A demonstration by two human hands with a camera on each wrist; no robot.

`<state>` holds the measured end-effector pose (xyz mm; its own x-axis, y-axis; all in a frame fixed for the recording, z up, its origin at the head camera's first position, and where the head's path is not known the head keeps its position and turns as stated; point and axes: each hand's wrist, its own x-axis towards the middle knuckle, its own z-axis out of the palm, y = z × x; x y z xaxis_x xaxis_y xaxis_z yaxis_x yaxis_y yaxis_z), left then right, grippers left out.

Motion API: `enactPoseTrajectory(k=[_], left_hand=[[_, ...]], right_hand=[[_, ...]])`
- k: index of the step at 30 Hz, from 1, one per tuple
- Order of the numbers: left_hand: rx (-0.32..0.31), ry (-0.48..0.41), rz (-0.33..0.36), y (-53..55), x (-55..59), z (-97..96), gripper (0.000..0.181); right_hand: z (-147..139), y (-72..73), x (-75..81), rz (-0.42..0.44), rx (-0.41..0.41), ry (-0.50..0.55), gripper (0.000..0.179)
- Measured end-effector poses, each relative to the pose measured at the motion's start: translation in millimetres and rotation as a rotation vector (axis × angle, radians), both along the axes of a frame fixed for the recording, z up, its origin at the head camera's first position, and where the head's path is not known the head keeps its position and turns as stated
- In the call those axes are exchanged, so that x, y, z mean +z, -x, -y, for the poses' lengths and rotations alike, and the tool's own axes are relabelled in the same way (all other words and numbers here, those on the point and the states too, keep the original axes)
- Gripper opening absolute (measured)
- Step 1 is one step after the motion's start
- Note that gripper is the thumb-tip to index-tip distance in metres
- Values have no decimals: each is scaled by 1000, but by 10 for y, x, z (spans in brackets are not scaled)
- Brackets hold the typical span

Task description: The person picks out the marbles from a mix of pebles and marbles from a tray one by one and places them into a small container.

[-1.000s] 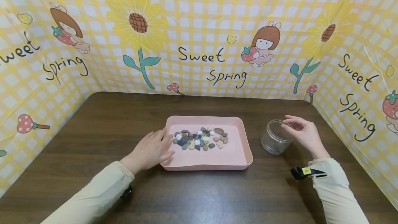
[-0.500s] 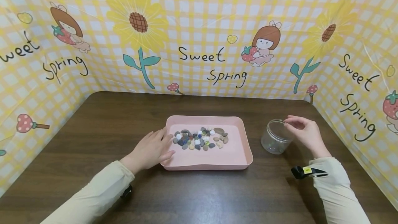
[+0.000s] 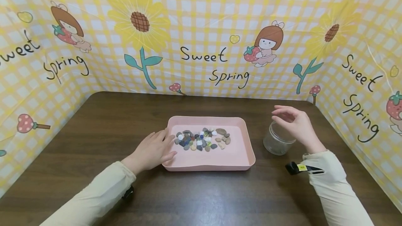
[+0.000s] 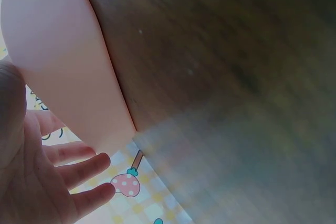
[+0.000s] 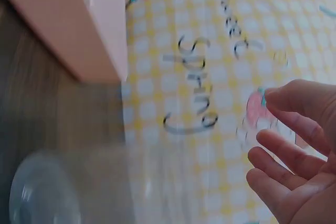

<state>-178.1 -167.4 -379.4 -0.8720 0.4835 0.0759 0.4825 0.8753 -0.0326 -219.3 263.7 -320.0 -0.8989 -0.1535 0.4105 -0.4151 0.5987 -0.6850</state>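
My left hand (image 3: 150, 151) rests over the left rim of a pink tray (image 3: 220, 159), fingers spread and loosely extended. In the left wrist view its fingers show beyond the tray's outer wall (image 4: 73, 66). A cluster of pebbles (image 3: 221, 132) and small glass marbles (image 3: 201, 137) lies in the tray. My right hand (image 3: 296, 123) hovers over a clear jar (image 3: 277, 145), fingers bent and thumb near the index finger. The hand partly hides the jar's opening. Nothing shows between those fingers in the right wrist view, where the jar appears blurred at lower left.
Both tray and jar stand on a dark brown wooden table (image 3: 201, 198), the jar to the tray's right. A yellow checked cloth (image 3: 201, 20) with printed flowers and lettering rises round the back and sides.
My right hand has left the jar's right rim and moved up and leftward over its opening. The left hand, tray and pebbles keep their places.
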Motion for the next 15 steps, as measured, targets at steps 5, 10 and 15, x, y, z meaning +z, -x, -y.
enactPoseTrajectory(k=[5, 10, 15], left_hand=[[10, -8, 18, -6, 15, -2, 59], [14, -11, 24, -9, 18, -6, 60], [11, -11, 18, -13, 24, -3, 59]], right_hand=[[254, 23, 88, 37, 78, -4, 18], [500, 56, 148, 129, 160, 11, 20], [696, 139, 119, 170, 236, 11, 19]])
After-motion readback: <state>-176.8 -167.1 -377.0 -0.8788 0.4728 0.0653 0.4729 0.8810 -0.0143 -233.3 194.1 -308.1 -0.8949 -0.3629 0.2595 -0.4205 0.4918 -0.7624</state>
